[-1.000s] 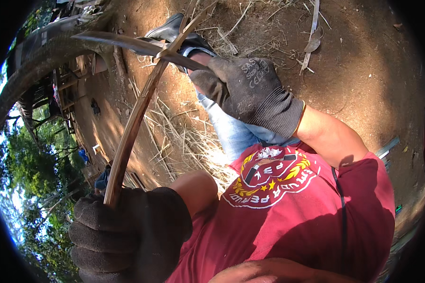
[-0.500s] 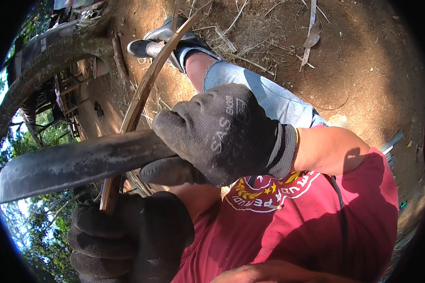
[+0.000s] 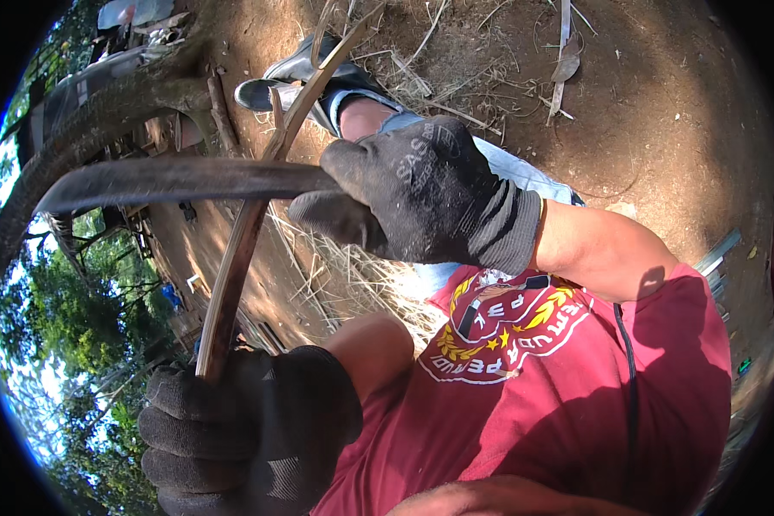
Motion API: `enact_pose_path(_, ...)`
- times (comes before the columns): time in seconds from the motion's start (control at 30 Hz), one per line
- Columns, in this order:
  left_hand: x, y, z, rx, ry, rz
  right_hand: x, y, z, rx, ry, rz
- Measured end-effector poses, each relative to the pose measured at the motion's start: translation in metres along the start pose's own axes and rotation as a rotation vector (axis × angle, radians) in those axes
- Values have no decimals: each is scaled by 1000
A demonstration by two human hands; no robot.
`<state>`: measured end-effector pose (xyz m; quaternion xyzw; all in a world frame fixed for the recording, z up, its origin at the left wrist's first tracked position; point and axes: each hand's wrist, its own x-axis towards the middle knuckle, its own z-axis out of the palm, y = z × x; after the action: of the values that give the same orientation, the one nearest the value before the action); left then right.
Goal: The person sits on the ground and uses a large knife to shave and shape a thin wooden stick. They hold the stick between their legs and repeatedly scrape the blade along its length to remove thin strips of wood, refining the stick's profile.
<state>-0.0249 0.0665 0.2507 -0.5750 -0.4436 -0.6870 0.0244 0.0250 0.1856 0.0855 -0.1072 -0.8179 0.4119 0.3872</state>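
My right hand (image 3: 413, 189), in a dark grey work glove, is closed around the handle end of a machete (image 3: 189, 179); the handle itself is hidden. Its broad dark blade points left and crosses a long split strip of brown wood (image 3: 232, 279). A thin sliver stands off the strip just above the blade. In a matching glove, my left hand (image 3: 241, 430) grips the strip's lower end at the lower left. From there the strip slants up and away, past my right hand, to the top of the view.
My outstretched leg in blue jeans (image 3: 525, 172) and a dark shoe (image 3: 297, 73) lie beyond the strip. Dry shavings (image 3: 378, 279) and a pale strip (image 3: 562, 64) litter the brown earth. A thick curved trunk (image 3: 103, 107) stands at the left.
My right hand and the machete have moved up the strip, away from my left hand. A sliver now shows raised beside the blade. My left hand has shifted slightly right and down.
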Motion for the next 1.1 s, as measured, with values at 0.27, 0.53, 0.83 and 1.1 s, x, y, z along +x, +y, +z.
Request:
enact_pose_path(0.27,3,-17,2,-65,1,8,0,52,24,-154,223,190)
enact_pose_path(0.53,9,-30,1,-73,22,16,18,90,20,-149,-299,426)
enact_pose_path(0.83,11,-32,-6,-85,35,-5,39,65,31,-123,85,-82)
enact_pose_path(1.1,39,-46,-18,-100,-44,-41,29,201,39,-337,-413,655)
